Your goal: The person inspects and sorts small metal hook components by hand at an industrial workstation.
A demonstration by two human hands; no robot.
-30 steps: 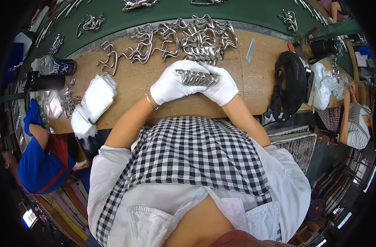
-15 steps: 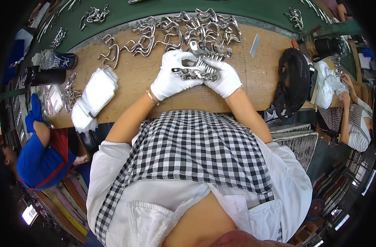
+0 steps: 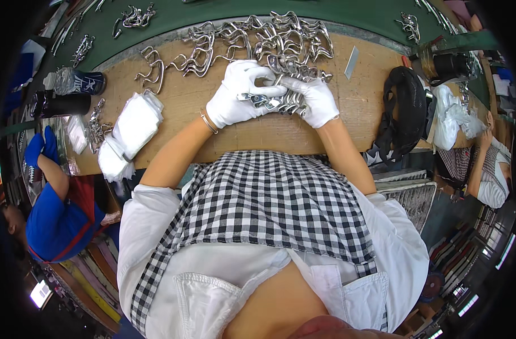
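Note:
Both of my hands wear white gloves and meet over the wooden table, around a row of shiny curved metal parts (image 3: 287,104). My left hand (image 3: 235,97) grips the row from the left, thumb and fingers closed on it. From the right, my right hand (image 3: 317,103) closes on the same parts, its fingers across their top. The gloves hide much of the bundle, and the parts' exact kind is unclear. Just beyond my hands lies a heap of similar bent metal pieces (image 3: 280,40). Further left rest a cluster (image 3: 200,52) and a smaller group (image 3: 152,69).
White packets (image 3: 138,125) lie at the left of the table, near a black cylinder (image 3: 61,104) and a bottle (image 3: 77,82). A flat metal strip (image 3: 352,62) and a black bag (image 3: 404,110) are to the right. People sit at both sides.
My right hand has shifted slightly right and up, still on the metal parts. The bundle has turned and moved a little right. My left hand has risen slightly.

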